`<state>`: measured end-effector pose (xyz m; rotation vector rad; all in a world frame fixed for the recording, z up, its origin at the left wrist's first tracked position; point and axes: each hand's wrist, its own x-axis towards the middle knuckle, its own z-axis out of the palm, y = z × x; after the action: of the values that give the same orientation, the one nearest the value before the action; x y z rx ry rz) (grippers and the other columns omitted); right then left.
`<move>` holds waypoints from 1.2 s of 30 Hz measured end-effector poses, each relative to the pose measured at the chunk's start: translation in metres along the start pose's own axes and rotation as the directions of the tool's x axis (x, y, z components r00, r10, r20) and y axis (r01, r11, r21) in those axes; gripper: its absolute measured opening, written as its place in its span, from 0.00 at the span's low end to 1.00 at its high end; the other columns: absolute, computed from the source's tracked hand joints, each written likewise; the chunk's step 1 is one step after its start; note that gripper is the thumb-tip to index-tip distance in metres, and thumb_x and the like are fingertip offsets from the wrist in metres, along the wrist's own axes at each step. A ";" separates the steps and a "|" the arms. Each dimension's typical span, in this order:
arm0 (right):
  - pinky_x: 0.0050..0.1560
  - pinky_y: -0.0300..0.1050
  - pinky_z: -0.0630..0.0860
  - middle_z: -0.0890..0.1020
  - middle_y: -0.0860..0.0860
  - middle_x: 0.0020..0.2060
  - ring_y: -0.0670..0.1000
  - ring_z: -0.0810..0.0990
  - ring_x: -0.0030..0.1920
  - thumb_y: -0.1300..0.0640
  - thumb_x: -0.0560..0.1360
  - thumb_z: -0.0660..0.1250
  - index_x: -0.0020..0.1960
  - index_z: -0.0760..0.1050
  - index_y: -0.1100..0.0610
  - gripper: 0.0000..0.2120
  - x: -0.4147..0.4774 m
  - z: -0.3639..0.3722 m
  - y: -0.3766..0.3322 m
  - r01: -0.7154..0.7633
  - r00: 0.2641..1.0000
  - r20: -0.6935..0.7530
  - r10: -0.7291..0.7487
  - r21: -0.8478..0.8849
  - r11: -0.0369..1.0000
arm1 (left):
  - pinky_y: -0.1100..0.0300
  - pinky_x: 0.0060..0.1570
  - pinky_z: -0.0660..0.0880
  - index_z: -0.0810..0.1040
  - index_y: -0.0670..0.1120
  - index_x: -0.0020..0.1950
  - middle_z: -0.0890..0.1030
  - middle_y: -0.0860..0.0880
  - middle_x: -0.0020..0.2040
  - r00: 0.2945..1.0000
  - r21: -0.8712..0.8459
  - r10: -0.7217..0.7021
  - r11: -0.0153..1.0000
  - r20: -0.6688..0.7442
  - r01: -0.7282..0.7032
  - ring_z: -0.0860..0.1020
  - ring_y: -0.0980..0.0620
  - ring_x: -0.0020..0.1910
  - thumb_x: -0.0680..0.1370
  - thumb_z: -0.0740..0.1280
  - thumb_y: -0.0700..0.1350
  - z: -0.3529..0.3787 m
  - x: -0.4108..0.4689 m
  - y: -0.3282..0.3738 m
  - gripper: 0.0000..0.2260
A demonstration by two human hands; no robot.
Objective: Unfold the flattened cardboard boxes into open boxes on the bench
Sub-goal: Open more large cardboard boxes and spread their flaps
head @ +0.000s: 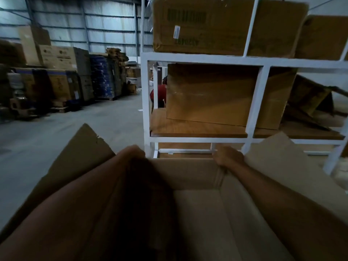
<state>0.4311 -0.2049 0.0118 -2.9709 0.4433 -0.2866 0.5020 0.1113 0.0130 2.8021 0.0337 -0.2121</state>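
A brown cardboard box (pixel 199 208) stands open right below me, its inside pale and empty. One top flap sticks up at the left and another at the right. My left hand (pixel 132 152) is closed over the far left corner of the box's rim. My right hand (pixel 227 157) grips the far right corner of the rim, fingers curled over the edge. Both forearms reach forward along the box's sides. The bench is hidden under the box.
A white metal rack (pixel 256 102) stands just beyond the box, holding closed cardboard boxes (pixel 211 95) on wooden shelves. Stacked cartons on pallets (pixel 62 78) line the left wall. Grey concrete floor (pixel 56 138) lies to the left. A person in red (pixel 160 95) crouches behind the rack.
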 end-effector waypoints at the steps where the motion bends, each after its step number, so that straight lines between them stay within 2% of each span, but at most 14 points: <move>1: 0.50 0.51 0.74 0.80 0.55 0.59 0.56 0.79 0.57 0.46 0.81 0.56 0.64 0.76 0.53 0.19 0.004 0.006 -0.003 -0.060 0.998 0.017 0.060 -0.017 0.998 | 0.54 0.67 0.68 0.71 0.42 0.70 0.72 0.42 0.69 0.999 0.040 -0.001 0.999 0.052 -0.001 0.73 0.44 0.66 0.82 0.59 0.49 0.004 0.009 -0.002 0.19; 6: 0.50 0.51 0.78 0.81 0.55 0.52 0.56 0.81 0.49 0.48 0.79 0.60 0.63 0.75 0.56 0.18 0.006 0.004 -0.009 -0.149 0.978 0.144 0.149 -0.007 0.989 | 0.53 0.63 0.71 0.71 0.38 0.68 0.73 0.41 0.66 0.997 -0.161 -0.041 0.986 0.062 0.050 0.74 0.42 0.65 0.78 0.68 0.47 0.000 -0.007 0.000 0.21; 10: 0.43 0.48 0.79 0.81 0.57 0.46 0.56 0.81 0.44 0.53 0.78 0.63 0.56 0.76 0.61 0.13 -0.018 -0.010 0.004 -0.172 0.973 0.174 0.149 0.125 0.977 | 0.55 0.42 0.77 0.76 0.37 0.55 0.80 0.39 0.55 0.995 -0.359 -0.100 0.929 -0.010 0.090 0.79 0.40 0.56 0.72 0.75 0.40 -0.005 -0.029 0.000 0.15; 13: 0.37 0.46 0.74 0.80 0.59 0.52 0.55 0.78 0.41 0.58 0.79 0.61 0.58 0.72 0.62 0.11 -0.041 -0.023 0.015 -0.164 0.982 0.128 0.138 0.224 0.961 | 0.62 0.29 0.75 0.76 0.39 0.50 0.80 0.43 0.47 0.983 -0.540 -0.135 0.841 -0.128 0.045 0.81 0.44 0.44 0.71 0.73 0.37 -0.009 -0.058 0.002 0.11; 15: 0.38 0.46 0.73 0.77 0.60 0.60 0.55 0.76 0.45 0.60 0.80 0.60 0.67 0.69 0.63 0.16 -0.054 -0.035 0.023 -0.181 0.983 0.080 0.165 0.279 0.943 | 0.57 0.29 0.75 0.74 0.36 0.54 0.79 0.40 0.48 0.953 -0.671 -0.202 0.742 -0.226 -0.002 0.79 0.44 0.43 0.69 0.72 0.35 -0.015 -0.079 0.002 0.15; 17: 0.49 0.50 0.76 0.70 0.61 0.70 0.61 0.76 0.59 0.62 0.80 0.60 0.77 0.57 0.62 0.27 -0.070 -0.046 0.031 -0.225 0.974 0.051 0.221 0.344 0.912 | 0.56 0.29 0.74 0.75 0.37 0.55 0.79 0.40 0.49 0.942 -0.739 -0.212 0.671 -0.262 -0.054 0.79 0.45 0.43 0.72 0.69 0.35 -0.023 -0.103 0.002 0.13; 18: 0.53 0.51 0.74 0.68 0.61 0.72 0.62 0.74 0.63 0.62 0.79 0.60 0.79 0.52 0.61 0.31 -0.080 -0.051 0.034 -0.228 0.972 0.045 0.229 0.398 0.889 | 0.57 0.29 0.73 0.76 0.38 0.56 0.80 0.40 0.49 0.941 -0.760 -0.208 0.646 -0.267 -0.073 0.79 0.45 0.43 0.73 0.68 0.36 -0.026 -0.112 0.001 0.12; 20: 0.48 0.49 0.73 0.71 0.62 0.69 0.63 0.76 0.61 0.59 0.79 0.63 0.80 0.48 0.60 0.36 -0.100 -0.057 0.039 -0.208 0.976 0.053 0.209 0.496 0.843 | 0.58 0.31 0.73 0.77 0.39 0.55 0.80 0.41 0.49 0.942 -0.766 -0.193 0.636 -0.276 -0.094 0.79 0.47 0.42 0.75 0.67 0.39 -0.032 -0.133 0.001 0.10; 23: 0.40 0.48 0.79 0.78 0.60 0.60 0.60 0.81 0.49 0.57 0.77 0.66 0.77 0.58 0.58 0.31 -0.118 -0.062 0.044 -0.249 0.966 0.106 0.236 0.630 0.736 | 0.59 0.33 0.72 0.77 0.41 0.54 0.80 0.44 0.48 0.941 -0.733 -0.155 0.669 -0.300 -0.124 0.78 0.50 0.42 0.77 0.68 0.44 -0.034 -0.161 -0.003 0.09; 26: 0.45 0.54 0.84 0.81 0.57 0.49 0.55 0.82 0.41 0.60 0.76 0.66 0.60 0.74 0.58 0.13 -0.130 -0.070 0.043 -0.234 0.955 0.070 0.288 0.774 0.588 | 0.61 0.36 0.74 0.77 0.41 0.55 0.80 0.44 0.50 0.900 -0.665 -0.142 0.722 -0.411 -0.190 0.78 0.50 0.44 0.75 0.70 0.42 -0.030 -0.180 -0.009 0.10; 28: 0.44 0.49 0.82 0.82 0.54 0.40 0.52 0.80 0.38 0.61 0.77 0.65 0.48 0.79 0.59 0.05 -0.133 -0.078 0.040 -0.105 0.953 -0.129 0.274 0.707 0.699 | 0.63 0.35 0.74 0.75 0.43 0.58 0.80 0.44 0.50 0.874 -0.633 -0.093 0.726 -0.477 -0.268 0.79 0.50 0.45 0.74 0.72 0.37 -0.029 -0.186 -0.012 0.14; 30: 0.42 0.43 0.77 0.82 0.53 0.36 0.51 0.79 0.35 0.60 0.77 0.64 0.42 0.81 0.60 0.09 -0.132 -0.080 0.035 -0.033 0.950 -0.220 0.220 0.633 0.773 | 0.64 0.32 0.72 0.77 0.46 0.54 0.80 0.46 0.47 0.860 -0.493 0.010 0.816 -0.510 -0.301 0.80 0.51 0.44 0.73 0.72 0.35 -0.026 -0.190 -0.011 0.12; 33: 0.47 0.53 0.82 0.84 0.57 0.38 0.57 0.83 0.40 0.60 0.76 0.64 0.42 0.81 0.60 0.09 -0.124 -0.064 0.026 0.029 0.992 -0.117 0.043 0.549 0.836 | 0.62 0.34 0.74 0.79 0.48 0.43 0.81 0.47 0.45 0.892 -0.134 0.180 0.957 -0.416 -0.256 0.79 0.52 0.41 0.74 0.72 0.39 -0.017 -0.188 -0.011 0.05; 36: 0.47 0.53 0.81 0.84 0.59 0.44 0.59 0.84 0.46 0.61 0.77 0.65 0.47 0.81 0.63 0.07 -0.129 -0.050 0.014 0.135 0.980 0.074 -0.185 0.435 0.890 | 0.57 0.42 0.78 0.77 0.48 0.41 0.82 0.46 0.44 0.905 0.044 0.242 0.969 -0.350 -0.242 0.79 0.50 0.42 0.74 0.73 0.44 -0.002 -0.171 -0.012 0.05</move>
<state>0.2960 -0.1838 0.0364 -2.5718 0.0999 -0.1972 0.3328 0.1238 0.0363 2.7713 -0.2301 0.3524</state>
